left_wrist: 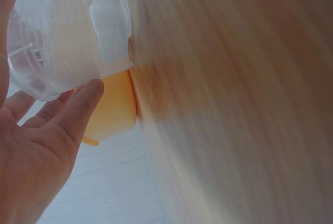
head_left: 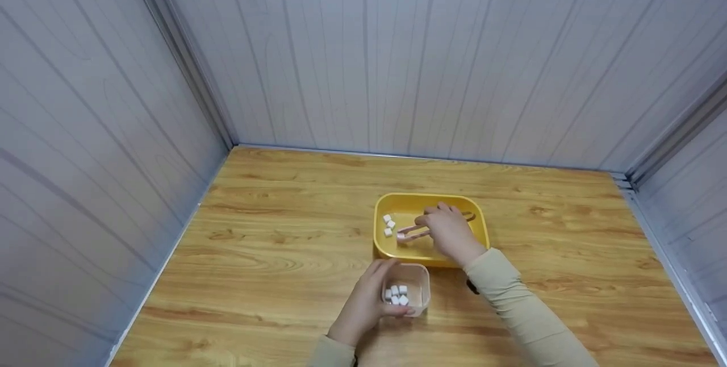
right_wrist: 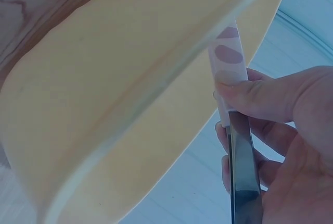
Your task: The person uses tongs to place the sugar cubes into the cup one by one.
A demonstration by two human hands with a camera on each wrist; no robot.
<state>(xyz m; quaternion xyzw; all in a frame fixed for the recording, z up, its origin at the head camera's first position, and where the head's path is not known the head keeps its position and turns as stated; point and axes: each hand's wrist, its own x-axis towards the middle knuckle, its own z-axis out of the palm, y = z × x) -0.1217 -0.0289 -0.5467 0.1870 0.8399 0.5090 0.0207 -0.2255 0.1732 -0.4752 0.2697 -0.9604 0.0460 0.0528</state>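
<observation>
My left hand [head_left: 362, 305] holds a small clear plastic container [head_left: 421, 283] with several white cubes [head_left: 402, 289] inside, fingers on the far side and thumb on the near side. In the left wrist view, the fingers curve against the container's wall [left_wrist: 110, 26]. Over the yellow tray [head_left: 484, 230], my right hand [head_left: 450, 233] grips a pair of tongs [right_wrist: 244, 177] with pink patterned arms and a bare metal bend. A white cube [head_left: 401, 237] appears between the tong tips; the right wrist view hides them behind the tray wall.
Several loose white cubes [head_left: 388, 225] lie at the left end of the yellow tray, just beyond the container. Both stand on a wood-grain table [head_left: 272, 253]. Pale panels [head_left: 363, 60] enclose its back and sides. A small dark object [head_left: 472, 286] shows beneath the right wrist.
</observation>
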